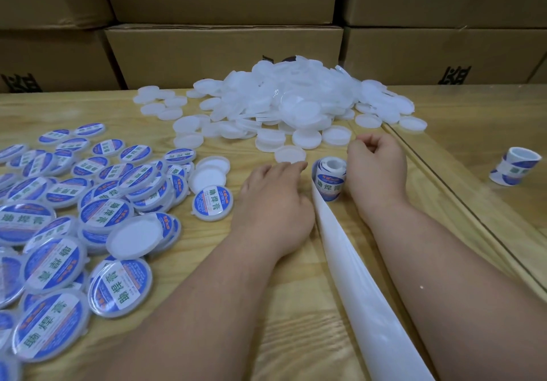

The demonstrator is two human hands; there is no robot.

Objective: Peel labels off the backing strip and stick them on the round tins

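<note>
- The label roll (330, 181) stood on the tabletop (296, 306) between the two hands, its bare white backing strip (355, 292) trailing toward the camera.
- The right hand (377, 170) lay beside the roll, fingers curled, nothing visibly gripped.
- The left hand (275, 200) rested palm-down, fingers fairly straight, its fingertips by a plain white tin (290, 154).
- Labelled tins (74, 218) were heaped to the left; unlabelled ones (290, 105) were piled behind.
- A second roll (515, 170) stood far right, before cardboard boxes (225, 52).
</note>
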